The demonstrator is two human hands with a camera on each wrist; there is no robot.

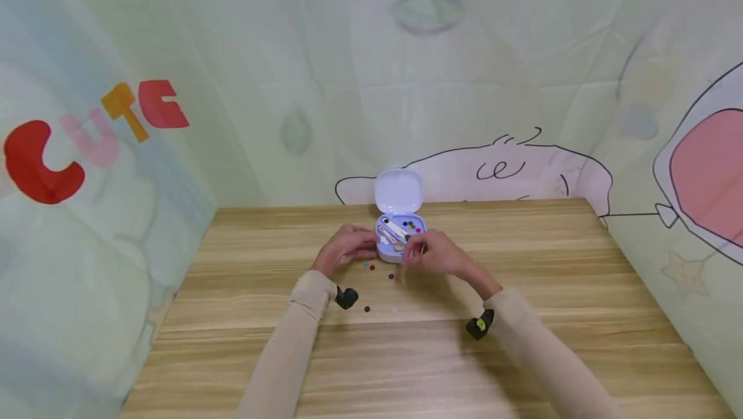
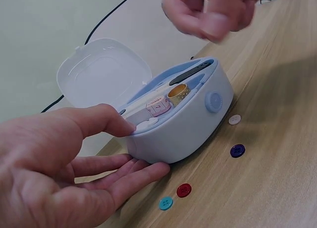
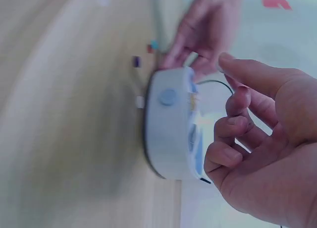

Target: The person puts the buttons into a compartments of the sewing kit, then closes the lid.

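Observation:
A pale blue-and-white sewing kit box [image 1: 390, 256] stands with its lid [image 2: 104, 74] raised. Inside are a tape measure [image 2: 158, 107], a gold thimble [image 2: 178, 94] and several coloured buttons [image 1: 411, 225]. My left hand [image 1: 350, 245] holds the box's left front corner, thumb on the rim and fingers low against its side. Over the box's right front edge is my right hand [image 1: 436, 253], its last three fingers curled. Between its thumb and index finger a small white button [image 3: 219, 68] seems pinched; blur and the fingers hide most of it.
On the wooden table [image 1: 261, 354] before the box lie a turquoise button [image 2: 166, 203], a red button [image 2: 184, 190], a dark blue button [image 2: 237, 150] and a white button [image 2: 235, 119]. Closer to me is a black button [image 1: 367, 309]. A printed curtain [image 1: 348, 84] hangs behind.

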